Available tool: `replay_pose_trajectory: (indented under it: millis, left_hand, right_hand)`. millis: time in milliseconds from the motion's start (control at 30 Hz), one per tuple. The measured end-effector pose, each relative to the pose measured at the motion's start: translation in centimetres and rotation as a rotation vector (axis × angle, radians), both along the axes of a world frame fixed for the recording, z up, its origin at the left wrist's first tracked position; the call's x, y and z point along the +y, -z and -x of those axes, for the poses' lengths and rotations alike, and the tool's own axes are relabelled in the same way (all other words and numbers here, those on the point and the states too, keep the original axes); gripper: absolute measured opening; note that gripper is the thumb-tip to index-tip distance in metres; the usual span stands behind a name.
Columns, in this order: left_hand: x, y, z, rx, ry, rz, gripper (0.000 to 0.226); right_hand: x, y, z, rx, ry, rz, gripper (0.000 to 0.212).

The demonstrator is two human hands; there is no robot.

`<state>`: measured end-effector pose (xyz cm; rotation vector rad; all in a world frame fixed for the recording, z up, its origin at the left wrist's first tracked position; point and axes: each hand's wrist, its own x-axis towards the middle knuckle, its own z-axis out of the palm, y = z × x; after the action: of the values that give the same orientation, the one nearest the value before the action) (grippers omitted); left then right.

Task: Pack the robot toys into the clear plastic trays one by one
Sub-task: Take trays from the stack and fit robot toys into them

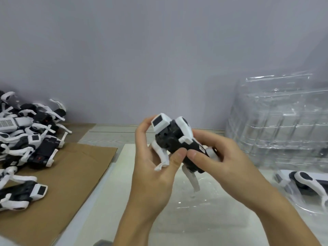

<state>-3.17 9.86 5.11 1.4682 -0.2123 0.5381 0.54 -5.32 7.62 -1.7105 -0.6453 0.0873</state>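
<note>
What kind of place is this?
Probably a toy packing bench: a heap of robot toys on cardboard, stacked clear plastic trays, and both hands holding one toy.

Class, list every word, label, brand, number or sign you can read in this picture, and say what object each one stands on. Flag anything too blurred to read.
No text can be read.
Grey speckled panel on a toy in the pile of robot toys: perhaps print or a grille, too blurred to tell.
Small red marks on black toy bodies: too small to read.
Held robot toy: a small pale label near the right hand, unreadable.
</note>
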Motion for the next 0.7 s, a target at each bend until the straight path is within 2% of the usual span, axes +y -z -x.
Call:
replay_pose_trajectory:
  millis: [167, 200, 267, 367, 500, 700]
  left_hand:
    - [0.9, -0.1, 0.1, 0.105, -0.001, -0.223, 0.081]
    - [1.3, 0.1, 0.2, 0.128, -0.039, -0.303, 0.081]
    - [2.3, 0.8, 0.1, 0.175, -0.162, -0.409, 0.062]
    - [3.4, 2.5, -0.4, 0.351, -0.269, -0.299, 0.033]
    - [3.6, 4.3, -1.2, 0.621, -0.145, -0.088, 0.022]
    - [2.9, 4.7, -1.8, 0.643, -0.137, -0.087, 0.019]
  right_hand:
    - [-1.2, 0.0, -0.6, 0.001, 0.084, -0.001, 0.039]
    - [-1.5, 0.0, -0.7, -0.001, 0.135, -0.004, 0.042]
    - [-2.2, 0.0, -1.2, -0.013, 0.24, 0.001, 0.044]
    - [-3.4, 0.0, -1.5, -0.046, 0.368, 0.021, 0.031]
    - [-4.3, 0.2, -1.6, -0.036, 0.421, 0.083, 0.027]
    - [-2.3, 0.8, -1.5, -0.048, 0.274, 0.337, 0.035]
